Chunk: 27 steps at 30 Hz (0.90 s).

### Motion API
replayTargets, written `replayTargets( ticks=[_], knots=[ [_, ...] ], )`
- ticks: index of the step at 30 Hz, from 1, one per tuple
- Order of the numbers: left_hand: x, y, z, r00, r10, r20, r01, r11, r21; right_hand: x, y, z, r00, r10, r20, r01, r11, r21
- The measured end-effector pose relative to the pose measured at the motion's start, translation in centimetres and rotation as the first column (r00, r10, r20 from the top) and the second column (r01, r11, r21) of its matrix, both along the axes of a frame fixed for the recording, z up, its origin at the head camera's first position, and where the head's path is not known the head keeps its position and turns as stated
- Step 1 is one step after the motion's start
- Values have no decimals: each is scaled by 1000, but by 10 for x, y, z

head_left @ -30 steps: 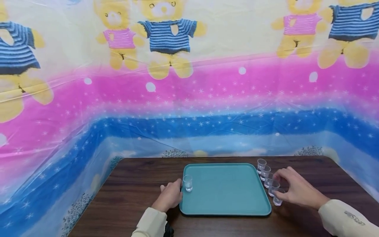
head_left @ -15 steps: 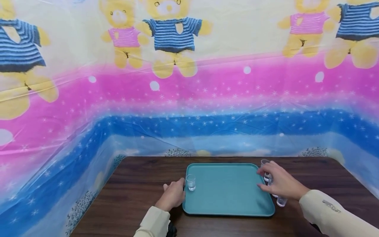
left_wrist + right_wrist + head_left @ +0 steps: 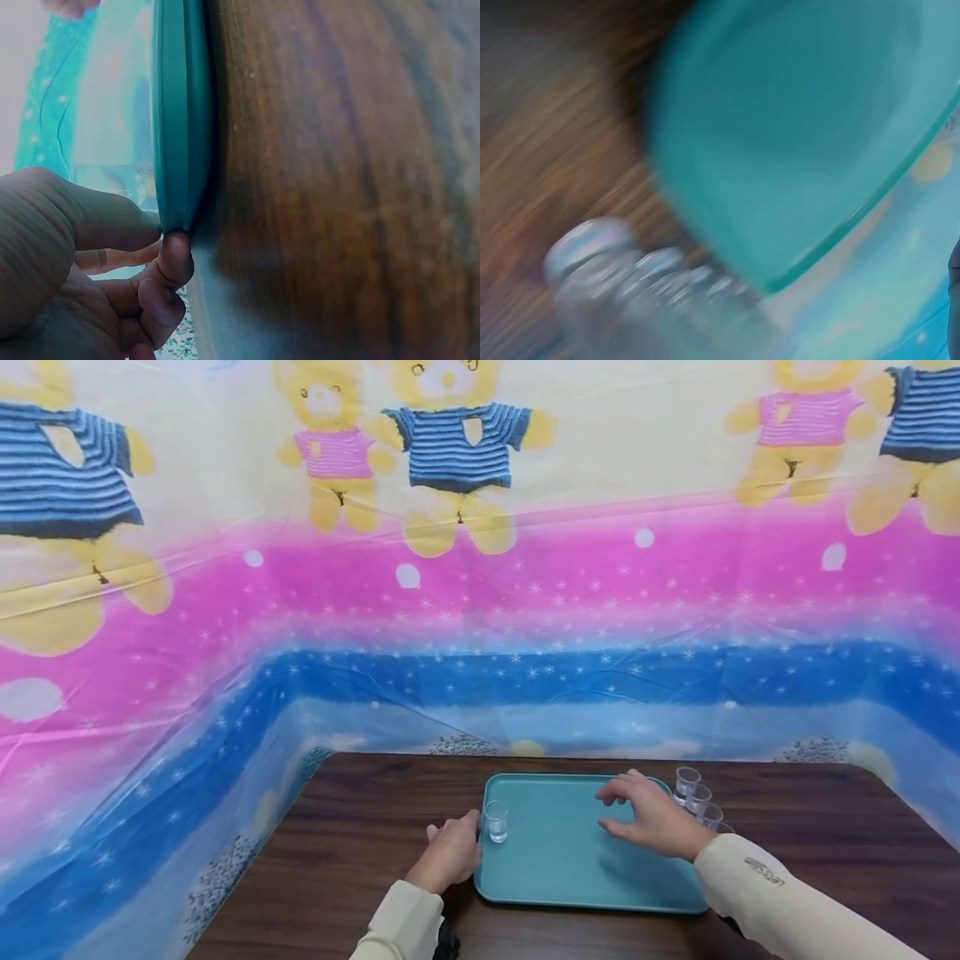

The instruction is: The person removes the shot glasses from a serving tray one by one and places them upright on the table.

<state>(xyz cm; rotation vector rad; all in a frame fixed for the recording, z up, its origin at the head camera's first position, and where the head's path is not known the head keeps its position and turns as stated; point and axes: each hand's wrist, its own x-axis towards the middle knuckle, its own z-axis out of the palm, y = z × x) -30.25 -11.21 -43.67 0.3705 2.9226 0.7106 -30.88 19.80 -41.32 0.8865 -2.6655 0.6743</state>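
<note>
A teal rectangular tray lies on the table. My left hand pinches the tray's left rim; in the left wrist view its thumb is on the top side and a curled finger is under the rim. One small clear shot glass stands upright inside the tray by that edge. Over the tray's right half is my right hand, thumb and fingers spread apart with nothing between them. Several more shot glasses stand in a row along the tray's right side, the nearer ones partly hidden behind the right wrist.
The dark wood-grain table extends around the tray on all sides. A cloth printed with bears hangs behind and beside the table. The right wrist view is blurred, with the row of glasses next to the tray corner.
My right hand has moved left from the row of glasses to over the tray, its fingers apart. The left hand stays at the tray's rim; the head view has shifted slightly.
</note>
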Motion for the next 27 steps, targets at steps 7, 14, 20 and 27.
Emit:
replayTargets(
  ticks=[7, 14, 20, 27],
  knots=[
    [-1, 2, 0, 1000, 6, -9, -6, 1000, 5, -7, -36, -1, 1000, 18, 20, -18, 1000, -16],
    [0, 4, 0, 1000, 13, 0, -13, 1000, -27, -11, -66, 3, 995, 30, 93, -28, 999, -25],
    [0, 4, 3, 999, 31, 7, -31, 998, -51, -16, -97, 6, 988, 98, 122, -94, 995, -39],
    [0, 1, 3, 999, 35, 7, -34, 998, -48, -20, -121, 4, 985, 127, 116, -127, 992, -4]
  ],
)
